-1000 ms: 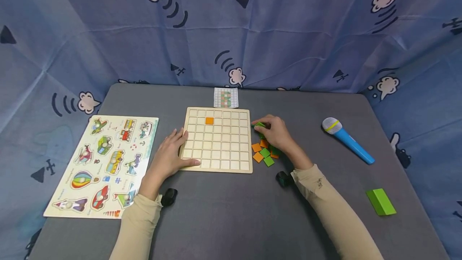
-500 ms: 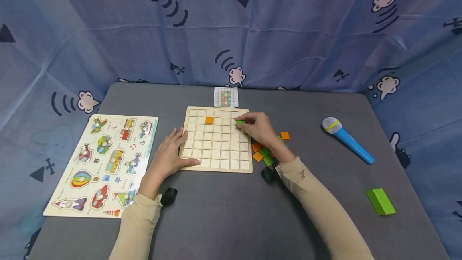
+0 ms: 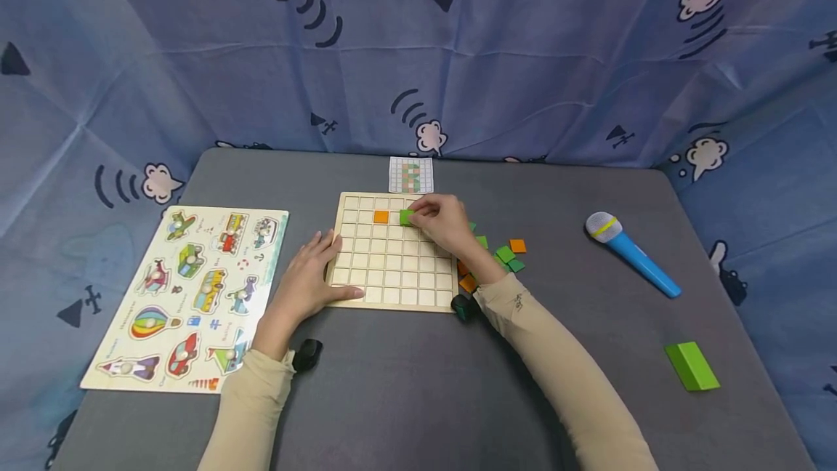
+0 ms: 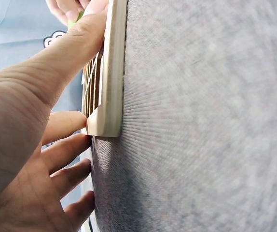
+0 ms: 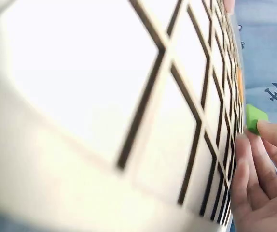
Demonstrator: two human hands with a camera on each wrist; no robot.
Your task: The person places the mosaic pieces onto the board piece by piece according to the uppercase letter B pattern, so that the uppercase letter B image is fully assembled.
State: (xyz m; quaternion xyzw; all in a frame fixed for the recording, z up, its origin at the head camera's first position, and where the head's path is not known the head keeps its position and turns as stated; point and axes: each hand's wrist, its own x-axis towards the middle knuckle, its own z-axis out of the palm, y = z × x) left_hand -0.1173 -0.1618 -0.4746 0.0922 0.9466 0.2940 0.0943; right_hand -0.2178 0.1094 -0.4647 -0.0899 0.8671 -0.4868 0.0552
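In the head view a wooden grid board [image 3: 392,260] lies flat on the table. One orange square tile [image 3: 381,216] sits in a cell of its second row. My left hand [image 3: 307,282] rests at the board's left edge. Its thumb [image 4: 76,43] lies across the board's face and fingertips touch the side. My right hand [image 3: 445,225] pinches a green square tile [image 3: 406,218] over the same row, right of the orange one. The right wrist view has this green tile [image 5: 255,117] tilted at the grid surface, held between thumb and fingers; whether it touches the cell I cannot tell.
Loose green and orange tiles [image 3: 503,254] lie right of the board, partly hidden by the right forearm. Behind the board is a small pattern card [image 3: 410,175]. A vehicle puzzle board [image 3: 196,296] lies left; a toy microphone [image 3: 631,253] and green block [image 3: 692,366] lie right.
My right hand has gone from the loose tile pile leftward onto the board, carrying the green tile. Some loose tiles were left spread out. The left hand stays put.
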